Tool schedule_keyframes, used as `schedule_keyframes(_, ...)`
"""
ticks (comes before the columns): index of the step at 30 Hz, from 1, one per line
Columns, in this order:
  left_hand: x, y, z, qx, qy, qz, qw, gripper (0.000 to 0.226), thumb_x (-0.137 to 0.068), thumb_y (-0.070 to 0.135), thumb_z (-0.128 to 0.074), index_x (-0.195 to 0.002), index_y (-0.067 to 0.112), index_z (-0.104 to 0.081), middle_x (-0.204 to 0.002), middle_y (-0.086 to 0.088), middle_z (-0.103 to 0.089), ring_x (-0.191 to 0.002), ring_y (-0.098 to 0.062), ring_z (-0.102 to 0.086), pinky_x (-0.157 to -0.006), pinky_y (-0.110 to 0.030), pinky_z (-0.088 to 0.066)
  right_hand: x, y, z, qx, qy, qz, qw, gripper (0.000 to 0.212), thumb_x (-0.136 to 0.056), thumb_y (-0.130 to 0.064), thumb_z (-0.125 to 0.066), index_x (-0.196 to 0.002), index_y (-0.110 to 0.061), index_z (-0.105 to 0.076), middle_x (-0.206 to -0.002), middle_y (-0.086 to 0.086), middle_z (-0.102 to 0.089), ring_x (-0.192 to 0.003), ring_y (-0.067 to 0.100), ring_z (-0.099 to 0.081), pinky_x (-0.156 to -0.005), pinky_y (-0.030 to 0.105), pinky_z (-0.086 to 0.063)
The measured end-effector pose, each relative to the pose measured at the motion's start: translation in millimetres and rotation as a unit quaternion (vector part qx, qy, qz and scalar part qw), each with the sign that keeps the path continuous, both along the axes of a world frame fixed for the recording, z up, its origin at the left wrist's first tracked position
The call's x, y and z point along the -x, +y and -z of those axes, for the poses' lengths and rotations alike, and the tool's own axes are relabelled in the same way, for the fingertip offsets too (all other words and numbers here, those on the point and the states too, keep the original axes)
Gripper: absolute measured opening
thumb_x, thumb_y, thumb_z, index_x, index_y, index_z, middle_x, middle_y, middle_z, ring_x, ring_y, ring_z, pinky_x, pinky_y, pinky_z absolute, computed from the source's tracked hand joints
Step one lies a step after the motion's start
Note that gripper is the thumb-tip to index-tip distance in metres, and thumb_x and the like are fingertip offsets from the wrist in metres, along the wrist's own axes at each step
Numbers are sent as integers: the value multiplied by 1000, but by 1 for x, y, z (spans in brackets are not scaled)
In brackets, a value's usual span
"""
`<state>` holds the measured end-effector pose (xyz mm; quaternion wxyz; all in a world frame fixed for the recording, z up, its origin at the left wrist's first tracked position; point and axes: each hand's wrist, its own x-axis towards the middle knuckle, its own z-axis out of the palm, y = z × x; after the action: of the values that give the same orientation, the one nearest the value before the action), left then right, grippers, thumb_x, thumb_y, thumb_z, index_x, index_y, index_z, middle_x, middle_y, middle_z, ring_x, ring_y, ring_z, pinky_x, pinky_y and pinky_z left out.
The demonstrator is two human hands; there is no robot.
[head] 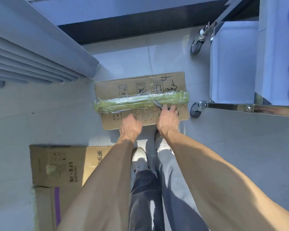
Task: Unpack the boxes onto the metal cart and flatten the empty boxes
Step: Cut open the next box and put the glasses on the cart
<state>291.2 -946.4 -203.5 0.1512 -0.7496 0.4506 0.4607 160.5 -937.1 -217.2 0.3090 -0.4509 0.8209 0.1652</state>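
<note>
Down on the floor (223, 147), a sealed cardboard box (140, 90) wrapped in a greenish tape band (141, 101) lies just left of the metal cart (250, 108), whose top is cut off at the right edge. Both hands rest on its near face: the left hand (130, 124) curled, its fingertips hidden; the right hand (168, 116) gripping something thin and dark, too blurred to name. Flattened boxes (57, 165) lie near left, partly behind the left forearm.

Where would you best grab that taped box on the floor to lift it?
Probably by its two short ends, one hand under each, coming from the sides. The box lies flat and long, and tape wraps its middle, leaving the ends bare.
</note>
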Motion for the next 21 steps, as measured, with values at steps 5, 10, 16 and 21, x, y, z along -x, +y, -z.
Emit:
schedule_keyframes(5,32,-3,12,-26,18,-19,999,34,-90,7,-55,-123,12,-60,-117,-8,-66,-101,-27,-64,-95,-42,-53,18,-7,6,24,30,0,999,43,-87,3,-54,-127,-11,-44,-115,14,-57,-107,30,-55,-85,39,-43)
schedule_keyframes(10,50,-5,6,-45,19,-12,999,32,-87,13,-53,-117,13,-63,-115,-9,-66,-96,-28,-60,-88,-33,-49,30,-13,1,-57,15,12,998,19,-92,0,-53,-107,-7,-64,-105,12,-68,-100,30,-64,-82,38,-51)
schedule_keyframes(16,61,-5,10,-57,26,-27,998,32,-90,12,-52,-119,13,-64,-116,-9,-67,-100,-28,-60,-89,-33,-48,33,-14,2,-53,42,-4,998,14,-88,-13,-69,-102,-8,-69,-102,10,-65,-99,25,-60,-82,35,-49)
schedule_keyframes(21,65,-1,22,-50,19,-17,998,24,-90,11,-50,-107,13,-67,-107,-9,-67,-94,-27,-59,-85,-31,-47,30,-2,14,-14,8,8,1000,17,-93,-8,-62,-110,-7,-65,-112,11,-58,-104,26,-58,-86,38,-49)
